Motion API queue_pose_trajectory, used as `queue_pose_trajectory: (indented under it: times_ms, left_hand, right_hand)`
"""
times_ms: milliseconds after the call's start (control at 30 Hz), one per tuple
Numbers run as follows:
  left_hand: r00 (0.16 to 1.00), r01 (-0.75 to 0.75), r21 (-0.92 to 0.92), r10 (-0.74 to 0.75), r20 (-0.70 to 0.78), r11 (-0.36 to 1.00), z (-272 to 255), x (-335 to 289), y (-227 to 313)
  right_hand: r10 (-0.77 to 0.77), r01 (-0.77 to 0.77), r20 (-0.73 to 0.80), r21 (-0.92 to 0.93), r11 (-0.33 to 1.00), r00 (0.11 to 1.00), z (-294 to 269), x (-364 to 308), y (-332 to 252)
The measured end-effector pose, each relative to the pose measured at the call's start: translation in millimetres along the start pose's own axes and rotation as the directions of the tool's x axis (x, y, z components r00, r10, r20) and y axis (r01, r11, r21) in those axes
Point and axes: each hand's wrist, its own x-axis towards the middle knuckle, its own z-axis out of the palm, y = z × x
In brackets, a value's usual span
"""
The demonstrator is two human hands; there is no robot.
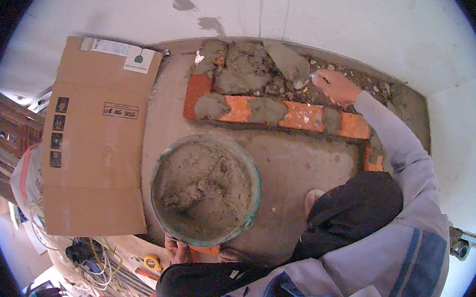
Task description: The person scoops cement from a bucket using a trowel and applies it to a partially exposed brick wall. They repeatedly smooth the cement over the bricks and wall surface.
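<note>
My right hand is closed around the handle of a trowel, its arm stretched far to the right. The trowel's flat blade is grey with mortar and lies over the rubble beside a patch of wet mortar. Below it runs a row of orange bricks with mortar in the joints, turning at both ends. Near me stands a round green basin holding grey mortar. At its near rim my left hand has its fingers bent against the edge; part of that hand is hidden.
A flattened cardboard box leans at the left. Close by on the near left lie a yellow tape measure, loose cables and bundled rods. A white wall with mortar smears rises behind the bricks. Pipe fittings stick out at the right.
</note>
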Motion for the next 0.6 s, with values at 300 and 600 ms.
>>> queue_pose_trajectory:
  times_ms: [300,600]
  left_hand:
    - [0.993,0.116,0.118,-0.113,-0.034,0.986,-1.4,3.4,9.0]
    - [0.98,0.196,0.197,-0.185,-0.073,0.961,-16.9,-3.9,3.4]
  right_hand:
    - [-0.232,0.215,-0.08,-0.176,0.961,0.969,54.5,99.0,9.0]
    - [-0.151,0.378,0.358,-0.739,0.558,0.921,-8.9,81.0,-28.5]
